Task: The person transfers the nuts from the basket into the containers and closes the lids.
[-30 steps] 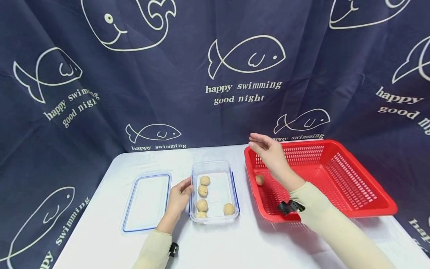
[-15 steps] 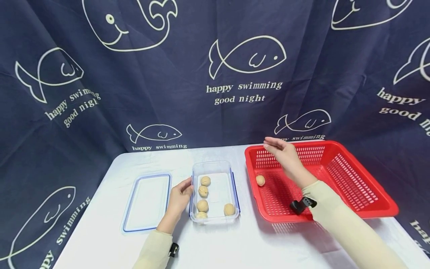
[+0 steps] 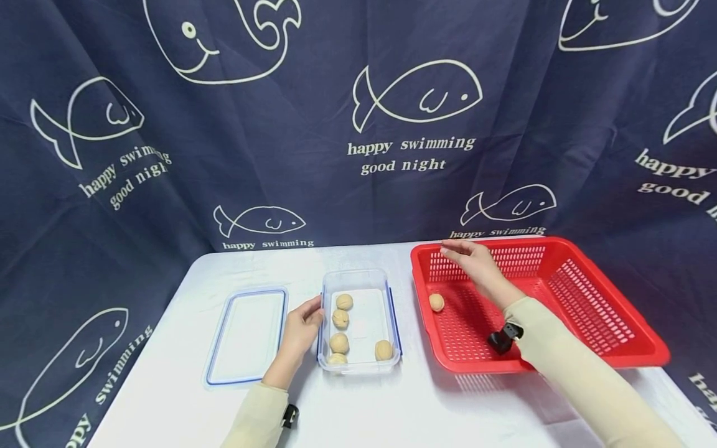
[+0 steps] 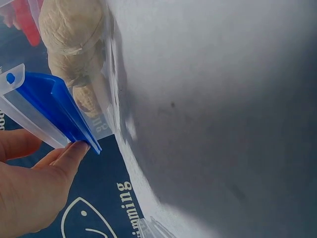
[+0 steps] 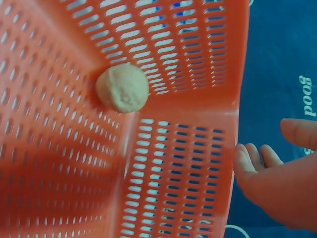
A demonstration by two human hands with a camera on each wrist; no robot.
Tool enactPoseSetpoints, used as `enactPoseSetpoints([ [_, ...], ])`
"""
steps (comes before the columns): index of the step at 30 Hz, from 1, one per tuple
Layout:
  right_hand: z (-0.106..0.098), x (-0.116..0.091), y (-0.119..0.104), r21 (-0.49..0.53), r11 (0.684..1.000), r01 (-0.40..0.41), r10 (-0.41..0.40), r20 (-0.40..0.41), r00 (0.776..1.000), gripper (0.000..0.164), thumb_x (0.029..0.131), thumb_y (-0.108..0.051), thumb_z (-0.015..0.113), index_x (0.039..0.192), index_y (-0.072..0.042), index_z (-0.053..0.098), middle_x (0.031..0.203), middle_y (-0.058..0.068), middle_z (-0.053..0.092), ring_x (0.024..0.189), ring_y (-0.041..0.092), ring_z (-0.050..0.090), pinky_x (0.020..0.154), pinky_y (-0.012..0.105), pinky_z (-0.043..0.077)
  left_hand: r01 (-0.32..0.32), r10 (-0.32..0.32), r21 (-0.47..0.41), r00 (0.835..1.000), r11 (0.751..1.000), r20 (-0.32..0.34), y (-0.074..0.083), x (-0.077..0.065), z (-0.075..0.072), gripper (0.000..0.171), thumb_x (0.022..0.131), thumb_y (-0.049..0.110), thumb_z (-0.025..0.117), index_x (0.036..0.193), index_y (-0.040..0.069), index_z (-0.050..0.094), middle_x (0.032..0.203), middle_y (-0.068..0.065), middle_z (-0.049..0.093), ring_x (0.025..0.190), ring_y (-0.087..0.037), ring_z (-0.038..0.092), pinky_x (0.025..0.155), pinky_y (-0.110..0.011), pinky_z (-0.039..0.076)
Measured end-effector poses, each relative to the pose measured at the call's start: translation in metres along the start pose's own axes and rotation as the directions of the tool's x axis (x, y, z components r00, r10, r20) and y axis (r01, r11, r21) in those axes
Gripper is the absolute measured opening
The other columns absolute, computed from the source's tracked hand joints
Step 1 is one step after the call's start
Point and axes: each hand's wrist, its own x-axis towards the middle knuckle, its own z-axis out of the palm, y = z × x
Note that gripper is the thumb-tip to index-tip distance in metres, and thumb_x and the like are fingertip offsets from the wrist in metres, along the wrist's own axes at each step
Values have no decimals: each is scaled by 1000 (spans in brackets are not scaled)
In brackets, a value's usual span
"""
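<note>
In the head view, my left hand (image 3: 301, 326) holds the left side of a clear plastic food container (image 3: 358, 368). Its fingertips and thumb lie at the blue side latch (image 4: 57, 101) in the left wrist view. Several walnuts (image 3: 339, 343) lie inside the container, most along its left wall and one at the front right. My right hand (image 3: 476, 264) hovers over the back left of a red plastic basket (image 3: 588, 305), fingers loosely extended with nothing held. One walnut (image 5: 123, 88) rests in the basket near its left wall.
A clear lid with a blue seal (image 3: 246, 336) lies flat on the white-covered table (image 3: 168, 373), left of the container. Behind the table hangs a dark blue curtain (image 3: 313, 168) with fish prints.
My right hand has moved right from above the basket's left rim, then lowered slightly over the basket. The left hand, container and walnuts stay put; the head view has shifted slightly.
</note>
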Motion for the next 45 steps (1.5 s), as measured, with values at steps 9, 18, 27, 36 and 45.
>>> enactPoseSetpoints([
  [9,-2,8,14,-36,996,-81,85,142,986,51,94,-20,62,136,5,49,137,21,52,106,6,55,107,39,43,-8,8,1,1000,1000,-1,2,1,1,35,94,-3,54,128,-10,54,126,-29,57,117,-36,57,99,-34,50],
  [18,-3,9,30,40,992,-120,103,287,952,49,93,-9,62,135,11,46,128,21,59,102,9,63,107,47,41,-1,1,3,1000,1000,10,0,0,1,36,94,-2,53,129,-9,53,127,-27,57,118,-35,57,101,-37,49],
  [27,-10,13,43,-16,990,-137,131,418,899,48,93,-7,61,133,15,46,128,28,57,113,29,61,109,51,38,1,-1,11,1000,1000,16,0,0,0,36,95,-1,53,130,-8,53,128,-26,57,119,-35,56,102,-36,48],
  [36,-10,18,56,-94,987,-127,158,525,836,43,89,-1,61,127,16,50,123,27,60,102,18,66,101,44,49,-7,7,5,1000,1000,22,1,0,-1,36,95,0,54,130,-8,53,128,-27,57,119,-35,56,102,-37,48],
  [45,-7,14,58,-200,973,-113,205,532,821,43,83,-6,69,122,10,59,102,14,71,84,17,66,89,40,56,-6,6,-2,1000,1000,13,0,0,-2,36,94,-2,54,129,-9,53,126,-28,58,118,-35,57,101,-36,49],
])
